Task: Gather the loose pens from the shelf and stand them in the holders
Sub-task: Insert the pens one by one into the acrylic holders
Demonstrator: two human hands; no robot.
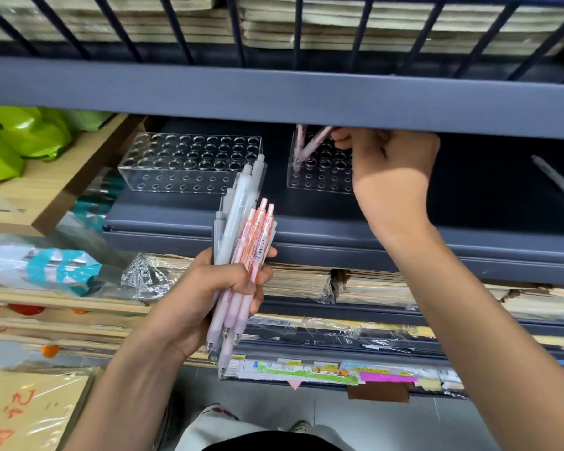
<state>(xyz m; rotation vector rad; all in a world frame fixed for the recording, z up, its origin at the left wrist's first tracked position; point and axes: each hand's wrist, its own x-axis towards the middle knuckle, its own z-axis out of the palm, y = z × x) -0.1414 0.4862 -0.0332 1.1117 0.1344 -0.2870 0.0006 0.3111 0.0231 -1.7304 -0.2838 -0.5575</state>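
Now your left hand point(209, 294) is wrapped round a bundle of pens point(241, 229), fingers curled across the barrels and thumb pressed against the side. The bundle is held in front of the shelf point(306, 219), below its front lip. It mixes pale pink, peach and grey-white pens, with the clicker ends pointing up towards the shelf and the tips hanging down past your palm.

Your right hand point(394, 164) reaches in under the upper shelf edge point(274, 92) and pinches the top of a pink pen point(313, 143) between its fingertips. That pen leans to the right, and its lower end sits in a hole at the front left corner of the right holder point(319, 183), a clear block with rows of round holes. A second pink pen point(299, 138) stands nearly upright just beside it at the same corner; its top is hidden by the shelf edge above.

The left holder point(189, 164), also clear and drilled with holes, stands on the same shelf, apart from the right one and just behind the tops of the bundled pens. A loose grey pen point(557, 185) lies slanted on the shelf at the far right, well away from both holders.

Green bags point(20, 135) sit off to the left, and stacked notebooks point(372, 288) fill the level below.
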